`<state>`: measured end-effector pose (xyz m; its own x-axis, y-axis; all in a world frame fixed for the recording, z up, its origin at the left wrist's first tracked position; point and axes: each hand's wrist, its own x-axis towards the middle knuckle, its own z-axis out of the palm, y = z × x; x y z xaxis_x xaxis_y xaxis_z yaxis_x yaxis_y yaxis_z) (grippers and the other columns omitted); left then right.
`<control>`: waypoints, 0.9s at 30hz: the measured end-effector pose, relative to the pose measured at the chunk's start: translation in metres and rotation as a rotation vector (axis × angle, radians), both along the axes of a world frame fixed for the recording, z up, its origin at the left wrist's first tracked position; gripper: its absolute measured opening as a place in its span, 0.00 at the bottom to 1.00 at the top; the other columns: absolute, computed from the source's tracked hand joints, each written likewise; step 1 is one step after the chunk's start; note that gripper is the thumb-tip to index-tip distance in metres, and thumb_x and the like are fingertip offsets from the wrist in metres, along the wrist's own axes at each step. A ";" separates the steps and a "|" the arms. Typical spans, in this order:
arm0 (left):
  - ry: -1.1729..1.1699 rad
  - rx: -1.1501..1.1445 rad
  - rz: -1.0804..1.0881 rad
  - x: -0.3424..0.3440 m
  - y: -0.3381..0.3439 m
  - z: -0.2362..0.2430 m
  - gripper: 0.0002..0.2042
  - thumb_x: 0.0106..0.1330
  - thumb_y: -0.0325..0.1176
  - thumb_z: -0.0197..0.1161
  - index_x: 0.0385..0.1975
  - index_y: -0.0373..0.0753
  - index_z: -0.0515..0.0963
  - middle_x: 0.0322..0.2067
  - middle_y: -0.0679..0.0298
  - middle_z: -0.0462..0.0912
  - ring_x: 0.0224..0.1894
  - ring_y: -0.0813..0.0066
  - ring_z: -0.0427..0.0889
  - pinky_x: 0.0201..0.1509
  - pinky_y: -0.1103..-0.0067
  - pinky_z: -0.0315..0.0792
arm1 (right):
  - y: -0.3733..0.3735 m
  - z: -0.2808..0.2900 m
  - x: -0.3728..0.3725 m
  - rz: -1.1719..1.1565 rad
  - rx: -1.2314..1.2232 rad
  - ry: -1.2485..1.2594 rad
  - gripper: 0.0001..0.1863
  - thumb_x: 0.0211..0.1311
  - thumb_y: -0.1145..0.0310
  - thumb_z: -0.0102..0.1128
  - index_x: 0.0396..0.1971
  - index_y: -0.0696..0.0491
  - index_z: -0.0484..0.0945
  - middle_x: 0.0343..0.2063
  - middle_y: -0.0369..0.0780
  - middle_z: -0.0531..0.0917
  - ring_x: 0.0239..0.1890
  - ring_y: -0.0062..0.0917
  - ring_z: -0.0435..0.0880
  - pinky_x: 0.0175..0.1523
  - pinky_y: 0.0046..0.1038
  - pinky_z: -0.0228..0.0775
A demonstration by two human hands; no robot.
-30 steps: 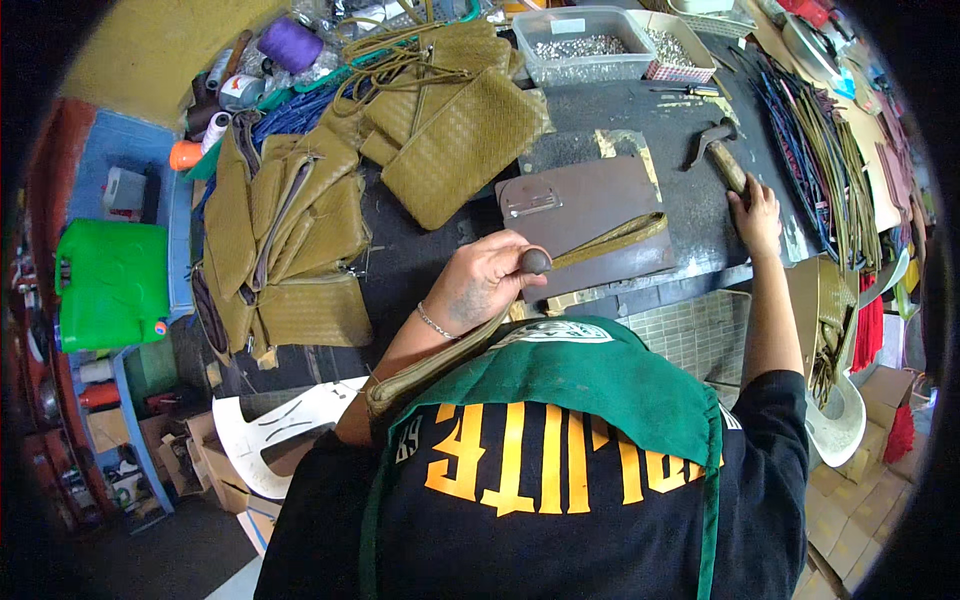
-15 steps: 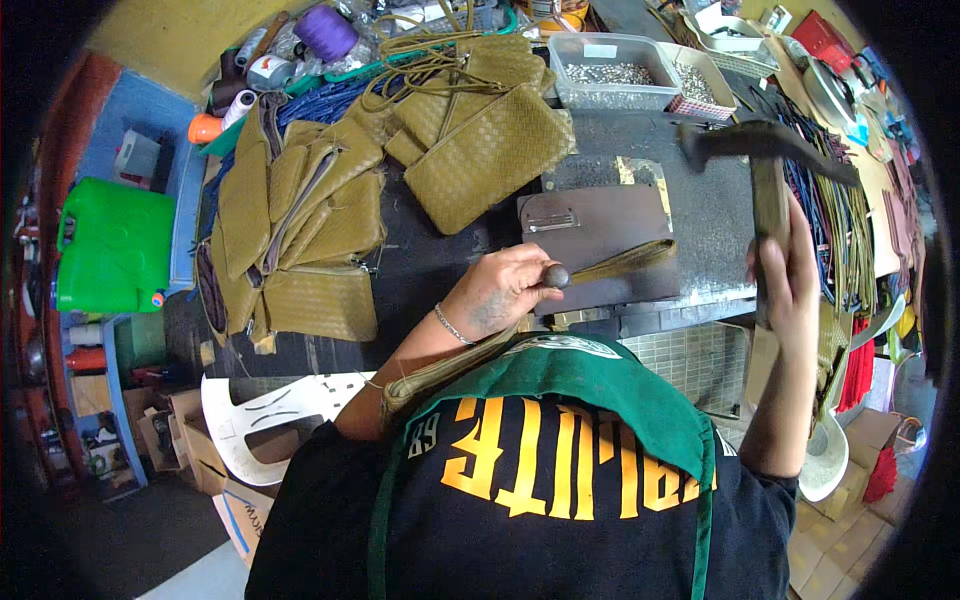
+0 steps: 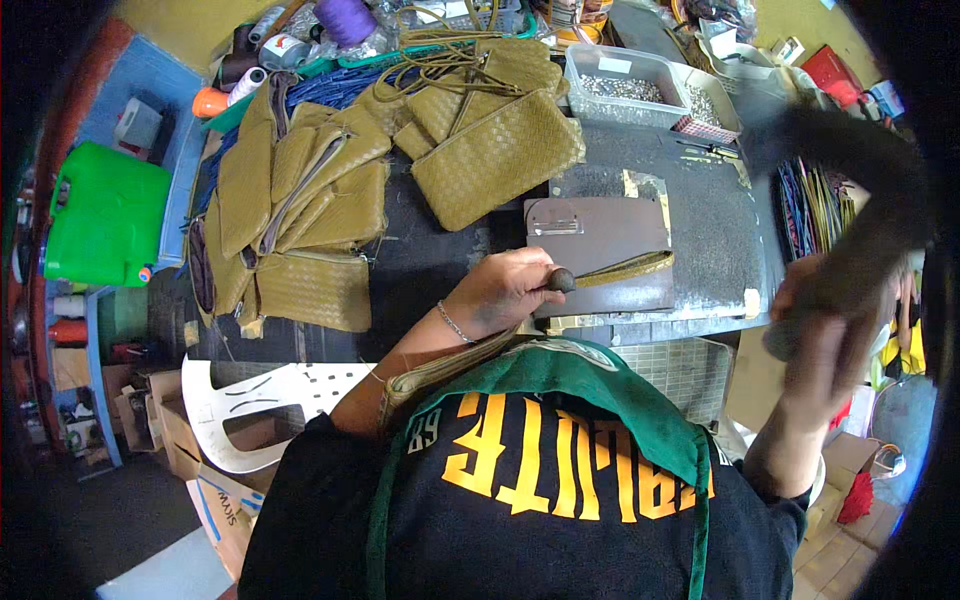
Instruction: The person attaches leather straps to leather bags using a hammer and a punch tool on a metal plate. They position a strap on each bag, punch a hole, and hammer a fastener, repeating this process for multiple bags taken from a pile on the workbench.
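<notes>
In my closed left hand [image 3: 508,286] a metal rod-like tool [image 3: 562,280] stands with its round end up. It looks like a punch or setter; its lower end is hidden. An olive strap loop [image 3: 632,267] runs from beside this hand across a brown board [image 3: 600,222]. Along my left forearm, against the green apron, an olive pouch [image 3: 440,368] is partly hidden. My right hand [image 3: 828,325] is wrapped round the handle of a hammer [image 3: 880,165], raised at the right and smeared by motion. The hammer is well apart from the tool.
Olive woven pouches [image 3: 325,190] lie heaped on the black table's left half, with another pouch [image 3: 500,160] at its middle. Behind the board stands a clear bin [image 3: 625,95] of small metal pieces. Bundled cords [image 3: 815,210] lie at the right. A white chair [image 3: 270,390] stands near left.
My right hand has swung the hammer outward to the right and nearer the camera. My left hand has kept its hold on the tool at the strap. The view has shifted slightly.
</notes>
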<state>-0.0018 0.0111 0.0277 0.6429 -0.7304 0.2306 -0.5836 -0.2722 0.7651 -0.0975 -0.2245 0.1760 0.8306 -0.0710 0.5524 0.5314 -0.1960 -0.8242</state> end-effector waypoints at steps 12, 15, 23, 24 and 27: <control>0.024 0.033 0.019 -0.002 -0.003 0.001 0.10 0.43 0.25 0.65 0.27 0.40 0.75 0.27 0.62 0.76 0.30 0.67 0.76 0.33 0.77 0.70 | 0.014 -0.036 0.002 -0.079 -0.920 0.175 0.24 0.45 0.73 0.58 0.47 0.54 0.66 0.19 0.43 0.72 0.21 0.37 0.74 0.27 0.33 0.66; -0.006 -0.295 0.000 -0.002 -0.008 -0.011 0.09 0.45 0.31 0.63 0.23 0.38 0.71 0.24 0.62 0.72 0.27 0.66 0.74 0.30 0.76 0.69 | 0.018 -0.045 -0.001 -0.004 -0.928 0.351 0.25 0.46 0.70 0.58 0.48 0.50 0.67 0.24 0.43 0.74 0.22 0.36 0.75 0.27 0.32 0.67; -0.021 -0.097 0.000 -0.002 0.001 -0.011 0.11 0.42 0.28 0.66 0.26 0.36 0.73 0.24 0.62 0.75 0.27 0.67 0.75 0.31 0.79 0.70 | 0.003 -0.011 -0.004 -0.084 -0.122 -0.022 0.12 0.54 0.68 0.42 0.34 0.60 0.66 0.26 0.37 0.71 0.20 0.21 0.67 0.31 0.20 0.62; -0.037 -0.138 -0.030 -0.001 -0.001 -0.015 0.11 0.42 0.28 0.65 0.26 0.36 0.73 0.24 0.62 0.74 0.27 0.67 0.75 0.31 0.79 0.70 | -0.001 -0.030 -0.013 -0.127 -0.398 -0.022 0.12 0.51 0.71 0.47 0.37 0.57 0.68 0.26 0.39 0.72 0.21 0.24 0.69 0.31 0.24 0.64; 0.209 -0.312 -0.066 -0.001 -0.002 -0.016 0.09 0.45 0.30 0.63 0.24 0.34 0.72 0.23 0.59 0.73 0.26 0.68 0.74 0.29 0.78 0.69 | 0.020 -0.050 -0.005 0.084 -1.022 0.376 0.20 0.41 0.75 0.60 0.38 0.55 0.68 0.29 0.48 0.74 0.30 0.43 0.74 0.32 0.37 0.67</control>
<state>-0.0028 0.0088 0.0114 0.6533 -0.6872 0.3177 -0.4151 0.0258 0.9094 -0.1027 -0.2050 0.1256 0.9395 0.3413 0.0280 0.3228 -0.8554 -0.4050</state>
